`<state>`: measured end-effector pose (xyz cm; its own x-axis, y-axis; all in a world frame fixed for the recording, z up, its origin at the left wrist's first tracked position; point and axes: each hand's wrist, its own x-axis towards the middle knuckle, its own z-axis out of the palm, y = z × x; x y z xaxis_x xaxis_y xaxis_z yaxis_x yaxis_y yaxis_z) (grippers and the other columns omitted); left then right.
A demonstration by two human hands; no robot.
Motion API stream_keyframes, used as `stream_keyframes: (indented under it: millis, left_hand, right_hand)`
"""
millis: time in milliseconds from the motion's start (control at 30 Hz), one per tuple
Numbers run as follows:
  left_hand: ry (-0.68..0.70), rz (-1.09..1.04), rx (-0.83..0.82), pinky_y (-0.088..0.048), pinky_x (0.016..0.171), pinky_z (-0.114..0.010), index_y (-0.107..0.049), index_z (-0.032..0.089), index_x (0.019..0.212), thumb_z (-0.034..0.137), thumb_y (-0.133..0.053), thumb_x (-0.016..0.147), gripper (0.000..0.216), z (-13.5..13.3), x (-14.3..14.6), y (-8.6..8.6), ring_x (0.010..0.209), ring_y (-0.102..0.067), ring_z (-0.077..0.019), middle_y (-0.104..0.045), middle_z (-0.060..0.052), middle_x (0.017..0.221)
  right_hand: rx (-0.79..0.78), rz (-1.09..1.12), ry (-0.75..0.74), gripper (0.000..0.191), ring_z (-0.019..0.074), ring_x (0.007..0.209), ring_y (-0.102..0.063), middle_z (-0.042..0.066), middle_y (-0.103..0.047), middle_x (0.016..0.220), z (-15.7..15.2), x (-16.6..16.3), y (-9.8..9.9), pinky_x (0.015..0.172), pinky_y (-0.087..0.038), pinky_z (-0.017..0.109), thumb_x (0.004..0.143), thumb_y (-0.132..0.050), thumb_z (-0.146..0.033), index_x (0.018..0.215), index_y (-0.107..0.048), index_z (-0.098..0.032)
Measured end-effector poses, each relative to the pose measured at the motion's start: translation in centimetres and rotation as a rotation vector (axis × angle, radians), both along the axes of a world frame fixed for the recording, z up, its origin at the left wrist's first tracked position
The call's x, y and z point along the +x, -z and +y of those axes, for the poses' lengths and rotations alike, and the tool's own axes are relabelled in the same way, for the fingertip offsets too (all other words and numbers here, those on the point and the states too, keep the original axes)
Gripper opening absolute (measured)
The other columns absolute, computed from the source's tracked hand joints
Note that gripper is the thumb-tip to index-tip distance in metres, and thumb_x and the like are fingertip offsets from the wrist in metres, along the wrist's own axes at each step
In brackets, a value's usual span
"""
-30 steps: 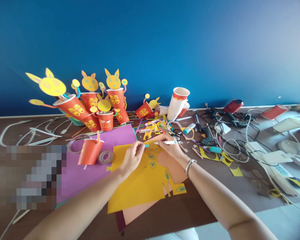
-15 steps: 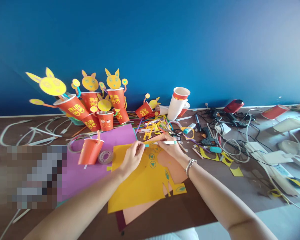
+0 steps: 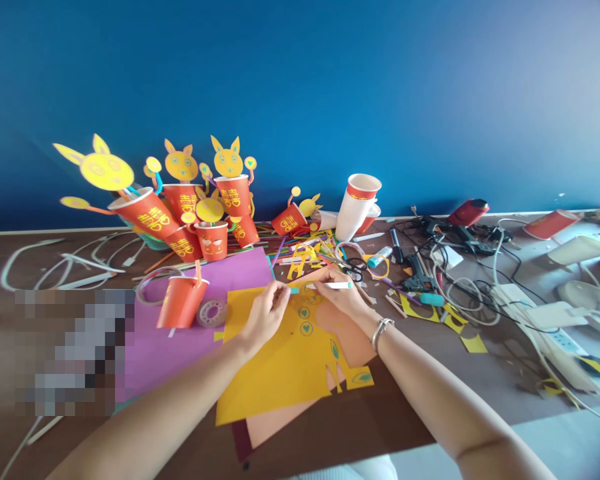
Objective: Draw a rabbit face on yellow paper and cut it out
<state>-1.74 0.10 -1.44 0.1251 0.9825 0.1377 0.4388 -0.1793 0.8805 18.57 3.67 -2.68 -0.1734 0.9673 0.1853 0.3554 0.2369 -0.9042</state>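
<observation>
My right hand (image 3: 341,292) grips a white marker with a teal end (image 3: 336,285), its tip resting on the yellow paper sheet (image 3: 280,363). Small drawn circles and hearts (image 3: 305,320) show on that sheet just below the marker. My left hand (image 3: 266,313) rests on the sheet's upper edge with fingers curled, pinching the paper. A silver bracelet (image 3: 381,329) sits on my right wrist. Beneath the yellow sheet lie an orange sheet (image 3: 347,337) and a purple sheet (image 3: 180,340).
Red paper cups with yellow rabbit faces (image 3: 180,200) crowd the back left. An overturned red cup (image 3: 181,301) and a tape roll (image 3: 213,312) lie on the purple sheet. Stacked cups (image 3: 356,207), a glue gun (image 3: 417,273), cables and a power strip (image 3: 555,333) fill the right.
</observation>
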Motion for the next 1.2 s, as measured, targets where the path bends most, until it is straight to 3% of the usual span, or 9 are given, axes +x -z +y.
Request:
stream_keyframes:
  millis: [300, 467, 600, 833, 967, 1200]
  left_hand:
    - [0.002, 0.003, -0.012, -0.045, 0.063, -0.024, -0.052, 0.021, 0.084, 0.042, -0.043, 0.089, 0.023, -0.1, -0.1, 0.1, 0.068, -0.061, -0.0152, -0.062, -0.001, 0.074]
    - [0.012, -0.013, -0.022, -0.045, 0.064, -0.024, -0.051, 0.021, 0.084, 0.042, -0.043, 0.09, 0.023, 0.0, -0.1, 0.1, 0.069, -0.061, -0.0151, -0.061, -0.001, 0.075]
    - [0.011, -0.011, -0.018, -0.045, 0.064, -0.024, -0.051, 0.021, 0.084, 0.042, -0.043, 0.09, 0.023, 0.0, 0.0, 0.1, 0.07, -0.062, -0.0156, -0.061, -0.001, 0.075]
    - [-0.001, -0.02, -0.03, -0.047, 0.065, -0.025, -0.051, 0.021, 0.084, 0.042, -0.044, 0.089, 0.023, 0.0, -0.1, 0.4, 0.073, -0.064, -0.0172, -0.063, -0.002, 0.077]
    - [0.0, -0.019, -0.025, -0.047, 0.067, -0.026, -0.051, 0.021, 0.084, 0.042, -0.044, 0.089, 0.022, 0.0, -0.1, 0.4, 0.075, -0.064, -0.0173, -0.063, -0.002, 0.078]
    - [0.001, -0.013, -0.013, -0.045, 0.062, -0.024, -0.051, 0.021, 0.083, 0.042, -0.044, 0.089, 0.023, 0.0, 0.0, 0.2, 0.071, -0.063, -0.016, -0.06, 0.0, 0.073]
  right_hand:
    - [-0.061, 0.059, 0.031, 0.016, 0.0139, 0.059, -0.052, 0.0, -0.059, 0.066, 0.0, -0.2, 0.1, 0.053, -0.039, 0.026, 0.078, -0.059, -0.034, 0.071, -0.058, -0.019]
    - [-0.043, -0.006, -0.013, 0.017, 0.0136, 0.06, -0.052, 0.0, -0.059, 0.066, -0.1, -0.2, -0.2, 0.054, -0.038, 0.026, 0.076, -0.06, -0.034, 0.069, -0.057, -0.019]
    - [-0.06, 0.062, -0.032, 0.019, 0.0146, 0.064, -0.055, 0.001, -0.062, 0.07, -0.1, -0.3, -0.5, 0.056, -0.041, 0.026, 0.076, -0.062, -0.038, 0.072, -0.06, -0.019]
    - [-0.146, 0.24, 0.146, 0.026, 0.0138, 0.057, -0.052, 0.002, -0.061, 0.068, -0.5, 0.0, -1.2, 0.048, -0.037, 0.025, 0.078, -0.058, -0.044, 0.074, -0.059, -0.019]
    - [-0.128, 0.176, 0.224, 0.017, 0.012, 0.051, -0.047, -0.002, -0.053, 0.057, -0.6, 0.2, -1.1, 0.047, -0.034, 0.024, 0.072, -0.06, -0.033, 0.066, -0.051, -0.02]
    - [-0.139, 0.044, 0.27, 0.022, 0.0116, 0.048, -0.042, -0.004, -0.048, 0.05, -0.5, 0.0, -1.3, 0.045, -0.03, 0.025, 0.07, -0.056, -0.032, 0.057, -0.042, -0.021]
